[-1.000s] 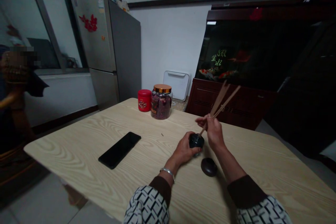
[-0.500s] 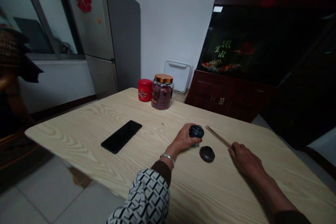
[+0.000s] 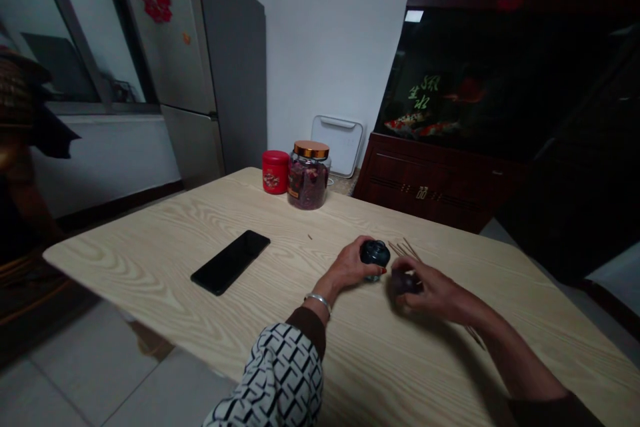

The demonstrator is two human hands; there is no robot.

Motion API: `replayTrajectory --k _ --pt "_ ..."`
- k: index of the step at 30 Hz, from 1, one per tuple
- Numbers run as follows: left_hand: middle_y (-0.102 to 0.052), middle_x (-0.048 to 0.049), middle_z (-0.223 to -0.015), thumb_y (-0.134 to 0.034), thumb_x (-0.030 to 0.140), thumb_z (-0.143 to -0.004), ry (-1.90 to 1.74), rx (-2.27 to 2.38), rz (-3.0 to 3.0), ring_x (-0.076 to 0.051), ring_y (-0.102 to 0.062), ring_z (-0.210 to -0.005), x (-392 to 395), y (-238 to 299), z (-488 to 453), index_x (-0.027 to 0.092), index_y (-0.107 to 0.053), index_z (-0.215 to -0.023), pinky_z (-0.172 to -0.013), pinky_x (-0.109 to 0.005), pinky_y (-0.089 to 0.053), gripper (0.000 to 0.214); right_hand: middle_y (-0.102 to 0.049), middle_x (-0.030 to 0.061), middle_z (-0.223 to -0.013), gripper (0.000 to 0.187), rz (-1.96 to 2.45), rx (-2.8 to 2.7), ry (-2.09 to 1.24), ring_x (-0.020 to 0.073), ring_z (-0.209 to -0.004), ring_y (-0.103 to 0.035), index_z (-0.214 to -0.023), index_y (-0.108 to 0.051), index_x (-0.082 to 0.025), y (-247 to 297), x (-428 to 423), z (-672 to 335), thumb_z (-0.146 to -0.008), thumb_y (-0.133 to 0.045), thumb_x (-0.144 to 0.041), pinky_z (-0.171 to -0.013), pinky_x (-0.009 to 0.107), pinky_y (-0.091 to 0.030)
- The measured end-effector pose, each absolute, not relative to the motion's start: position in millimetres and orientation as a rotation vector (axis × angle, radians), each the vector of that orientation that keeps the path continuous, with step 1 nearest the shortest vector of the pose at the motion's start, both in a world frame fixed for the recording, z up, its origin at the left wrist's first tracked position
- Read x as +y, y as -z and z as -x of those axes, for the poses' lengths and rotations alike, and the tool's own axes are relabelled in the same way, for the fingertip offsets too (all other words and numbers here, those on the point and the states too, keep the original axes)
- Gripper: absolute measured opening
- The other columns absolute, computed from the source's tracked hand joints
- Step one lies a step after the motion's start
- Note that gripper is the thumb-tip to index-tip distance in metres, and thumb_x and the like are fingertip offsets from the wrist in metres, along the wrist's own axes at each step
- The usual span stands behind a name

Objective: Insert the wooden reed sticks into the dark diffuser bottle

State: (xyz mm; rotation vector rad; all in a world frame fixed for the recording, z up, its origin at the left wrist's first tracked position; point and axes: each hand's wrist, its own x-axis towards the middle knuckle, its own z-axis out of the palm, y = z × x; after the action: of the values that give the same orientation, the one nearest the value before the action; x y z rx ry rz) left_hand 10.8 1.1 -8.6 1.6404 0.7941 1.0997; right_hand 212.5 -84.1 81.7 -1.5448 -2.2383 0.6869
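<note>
My left hand [image 3: 349,265] is wrapped round a small dark glass bottle [image 3: 375,253] that stands upright on the table. To its right, my right hand [image 3: 436,292] grips a round dark brown lid [image 3: 403,281], held tilted beside the bottle and a little blurred. Several thin sticks [image 3: 404,249] lie on the tabletop; my right hand and forearm pass over them and hide their middle part.
A black phone [image 3: 231,261] lies left on the wooden table [image 3: 165,247]. At the back stand a red canister [image 3: 275,172] and a glass jar [image 3: 307,180] with a copper-coloured lid. Behind are a fridge [image 3: 235,73] and a fish tank [image 3: 465,80].
My right hand has let go of the thin sticks, which now lie spread on the table. It has moved left and picked up the brown lid. My left hand stays on the bottle.
</note>
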Motion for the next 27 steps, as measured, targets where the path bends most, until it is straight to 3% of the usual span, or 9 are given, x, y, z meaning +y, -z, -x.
replayTrajectory --k 4,8,11,17,20,23,27 --pt "-0.065 -0.0085 -0.107 -0.089 0.031 -0.058 -1.088 0.788 -1.618 -0.022 -0.062 -0.098 -0.2 7.7 -10.8 0.019 -0.058 -0.124 -0.09 -0.036 -0.05 0.074 -0.064 0.002 -0.103 0.053 1.17 -1.61 -0.909 0.0203 -0.095 -0.063 -0.127 -0.05 -0.03 -104.2 -67.4 -206.3 -0.08 -0.072 -0.04 -0.083 0.034 -0.051" --pt "-0.065 -0.0086 -0.105 -0.089 0.029 -0.057 -1.079 0.757 -1.596 -0.022 -0.062 -0.096 -5.5 4.1 -10.3 0.017 -0.059 -0.123 -0.088 -0.036 -0.05 0.073 -0.065 0.0015 -0.102 0.045 1.041 -1.351 -0.853 0.0195 -0.097 -0.064 -0.11 -0.059 -0.027 -98.1 -42.2 -176.2 -0.073 -0.08 -0.042 -0.089 0.036 -0.051" --pt "-0.066 -0.0085 -0.103 -0.09 0.029 -0.056 -1.066 0.733 -1.569 -0.021 -0.062 -0.095 -8.4 0.7 -9.9 0.015 -0.06 -0.12 -0.088 -0.036 -0.051 0.072 -0.066 0.0028 -0.1 0.045 1.084 -1.388 -0.78 0.0206 -0.093 -0.065 -0.097 -0.057 -0.024 -81.1 -31.7 -166.3 -0.067 -0.084 -0.043 -0.089 0.039 -0.052" --pt "-0.066 -0.008 -0.104 -0.088 0.022 -0.055 -1.067 0.705 -1.524 -0.022 -0.062 -0.096 -10.3 -3.3 -7.9 0.015 -0.06 -0.121 -0.09 -0.036 -0.051 0.072 -0.067 0.0091 -0.113 0.035 1.191 -1.733 -0.65 0.0248 -0.103 -0.064 -0.085 -0.052 -0.023 -75.9 -36.1 -183.1 -0.076 -0.076 -0.046 -0.088 0.041 -0.052" --pt "-0.066 -0.0087 -0.106 -0.088 0.021 -0.056 -1.062 0.697 -1.516 -0.023 -0.062 -0.098 -11.6 -4.1 -6.5 0.015 -0.06 -0.122 -0.091 -0.038 -0.051 0.072 -0.067 0.0095 -0.114 0.035 1.262 -1.926 -0.604 0.026 -0.105 -0.064 -0.102 -0.057 -0.023 -89.6 -36.5 -191.8 -0.079 -0.072 -0.045 -0.088 0.042 -0.053" --pt "-0.066 -0.0098 -0.11 -0.088 0.022 -0.056 -1.063 0.688 -1.522 -0.024 -0.062 -0.101 -11.6 -3.3 -6.3 0.016 -0.06 -0.122 -0.092 -0.038 -0.05 0.071 -0.064 0.0124 -0.125 0.052 1.354 -2.141 -0.592 0.0276 -0.113 -0.063 -0.128 -0.055 -0.023 -108.2 -33.3 -195.8 -0.083 -0.067 -0.045 -0.092 0.042 -0.052" --pt "-0.066 -0.01 -0.111 -0.088 0.023 -0.057 -1.066 0.68 -1.53 -0.024 -0.061 -0.102 -8.3 0.6 -8.0 0.016 -0.06 -0.122 -0.092 -0.038 -0.049 0.071 -0.064 0.0131 -0.13 0.05 1.431 -2.413 -0.489 0.0293 -0.115 -0.063 -0.128 -0.061 -0.021 -132.8 -27.8 -192.4 -0.085 -0.063 -0.046 -0.097 0.042 -0.05"
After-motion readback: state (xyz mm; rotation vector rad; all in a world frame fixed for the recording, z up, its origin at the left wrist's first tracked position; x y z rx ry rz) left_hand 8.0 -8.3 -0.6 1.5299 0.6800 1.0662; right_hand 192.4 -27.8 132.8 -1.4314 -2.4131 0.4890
